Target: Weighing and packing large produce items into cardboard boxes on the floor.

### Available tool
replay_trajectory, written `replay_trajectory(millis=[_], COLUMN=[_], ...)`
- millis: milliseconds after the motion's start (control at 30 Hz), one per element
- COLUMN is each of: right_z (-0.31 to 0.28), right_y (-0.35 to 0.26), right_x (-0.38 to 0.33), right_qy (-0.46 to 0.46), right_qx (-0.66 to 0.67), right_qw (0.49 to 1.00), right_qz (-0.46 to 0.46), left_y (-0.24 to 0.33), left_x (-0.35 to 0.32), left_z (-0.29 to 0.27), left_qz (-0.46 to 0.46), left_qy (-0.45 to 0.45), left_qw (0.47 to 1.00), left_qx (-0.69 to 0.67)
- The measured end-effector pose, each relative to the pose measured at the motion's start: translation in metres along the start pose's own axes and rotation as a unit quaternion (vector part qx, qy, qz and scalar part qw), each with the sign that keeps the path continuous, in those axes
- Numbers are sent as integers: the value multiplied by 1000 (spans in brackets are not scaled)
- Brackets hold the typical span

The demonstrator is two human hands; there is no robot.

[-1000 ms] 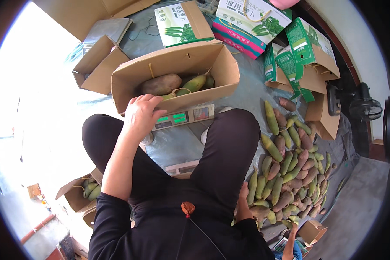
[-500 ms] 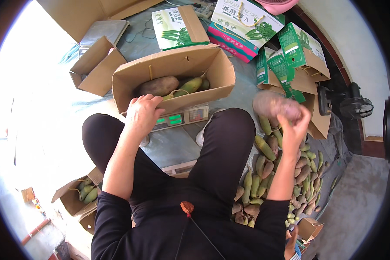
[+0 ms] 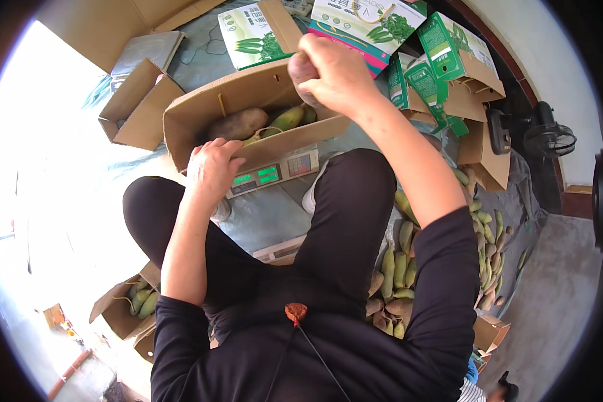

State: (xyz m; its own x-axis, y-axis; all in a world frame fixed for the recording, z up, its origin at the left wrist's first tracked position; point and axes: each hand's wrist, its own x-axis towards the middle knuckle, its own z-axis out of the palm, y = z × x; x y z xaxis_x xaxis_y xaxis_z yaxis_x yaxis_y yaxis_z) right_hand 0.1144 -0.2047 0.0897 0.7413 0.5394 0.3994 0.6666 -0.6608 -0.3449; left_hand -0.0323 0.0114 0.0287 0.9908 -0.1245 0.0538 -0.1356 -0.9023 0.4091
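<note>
An open cardboard box [image 3: 256, 149] rests on a scale [image 3: 275, 173] with lit green digits, just beyond my knees. Inside it lie a brownish-purple radish [image 3: 238, 125] and several green radishes [image 3: 287, 121]. My left hand [image 3: 211, 167] grips the near rim at the box's left part, fingers bent over the edge. Over the box's right end, my right hand [image 3: 335, 75] is closed around another purplish radish [image 3: 303, 78], held tilted, with its lower end near the box opening. My fingers hide part of that radish.
A heap of green and brownish radishes [image 3: 400, 268] covers the floor at right. Printed green-and-white cartons [image 3: 251, 37] stand at the back; a small fan [image 3: 549, 141] is far right. Left are a smaller open box [image 3: 137, 107] and a box of green radishes [image 3: 124, 308].
My right hand has carried the purplish radish from above the heap at right, leftward and away from me, to the box's right end. My left hand stays on the rim.
</note>
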Motion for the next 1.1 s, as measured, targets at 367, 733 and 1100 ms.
replay_trajectory(millis=[367,733,1100], right_z=[77,-6,139], right_y=[25,101,87], right_x=[-10,-139,-533], right_qy=[-115,50,-107], right_qx=[8,244,170], right_qw=[993,937,826], right_qz=[37,246,526], left_y=[3,2,-2], left_x=[9,3,4], left_z=[0,-2,3], left_qz=[5,-39,-17], left_qy=[9,13,40], left_qw=[1000,999,999], left_qx=[-12,-23,-20])
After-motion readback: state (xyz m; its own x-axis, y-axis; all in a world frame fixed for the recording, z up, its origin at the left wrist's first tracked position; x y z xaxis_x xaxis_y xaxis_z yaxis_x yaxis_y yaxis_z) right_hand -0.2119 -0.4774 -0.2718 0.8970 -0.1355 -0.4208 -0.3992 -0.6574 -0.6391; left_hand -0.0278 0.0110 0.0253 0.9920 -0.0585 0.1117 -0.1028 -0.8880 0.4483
